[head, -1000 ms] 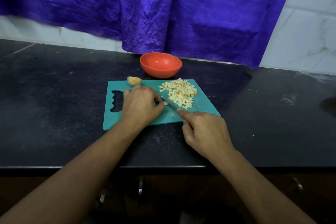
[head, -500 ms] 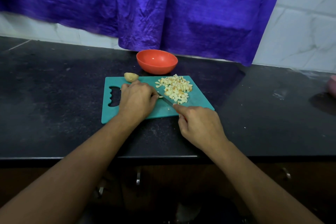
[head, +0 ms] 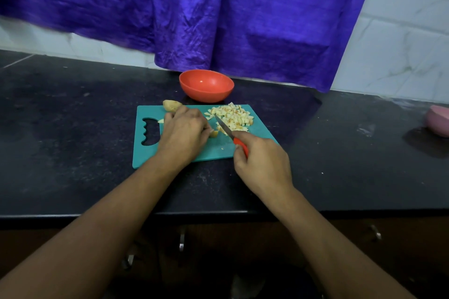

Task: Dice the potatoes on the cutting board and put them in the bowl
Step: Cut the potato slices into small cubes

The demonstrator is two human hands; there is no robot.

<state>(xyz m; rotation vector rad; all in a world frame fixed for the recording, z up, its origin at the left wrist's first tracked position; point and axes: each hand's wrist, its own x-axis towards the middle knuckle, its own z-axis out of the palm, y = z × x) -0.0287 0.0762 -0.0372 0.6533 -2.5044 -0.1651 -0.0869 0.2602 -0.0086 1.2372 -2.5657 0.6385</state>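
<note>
1. The left hand lies palm-down on the board, fingers curled over a mostly hidden potato piece.
2. The right hand clamps the knife by its handle, blade slanting forward-left beside the dice.
3. The bowl sits just behind the board.

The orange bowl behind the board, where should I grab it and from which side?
Pinch the near rim of the orange bowl from above: it sits upright and open, its round wall has no handle, and the purple cloth hangs close behind.
</note>
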